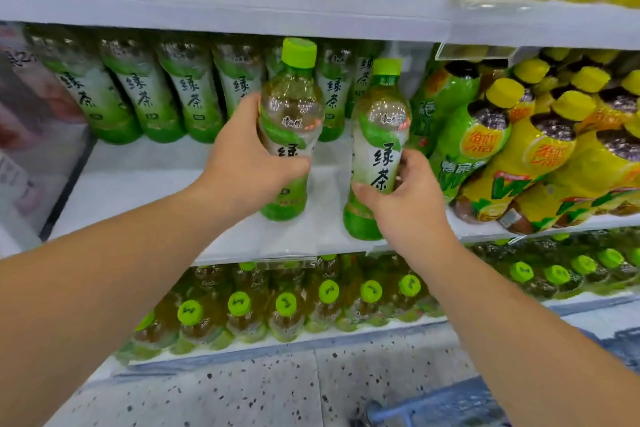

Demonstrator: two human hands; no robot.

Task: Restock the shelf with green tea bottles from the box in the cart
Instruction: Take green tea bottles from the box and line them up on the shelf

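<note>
While a speckled grey floor (pixel 277 388) ran along the foot of the display, the white middle shelf (pixel 145 184) carried a back row of green tea bottles (pixel 138 94) standing against its rear, with bare board in front of them toward the front edge. The left hand (pixel 249 163) was closed round the label of one green tea bottle (pixel 291 121), fingers wrapped across its front, the bottle upright over the shelf's middle; whether its base touched the board could not be told. The right hand (pixel 405 198) gripped a second green tea bottle (pixel 377 149) low on its body, just beside the first and near the front edge. At the shelf's right end lay yellow-capped bottles (pixel 540 156), tilted in a heap. The lower shelf (pixel 311 336) held green-capped bottles (pixel 287 312) in rows. A blue cart corner (pixel 433 406) showed at the bottom edge.
</note>
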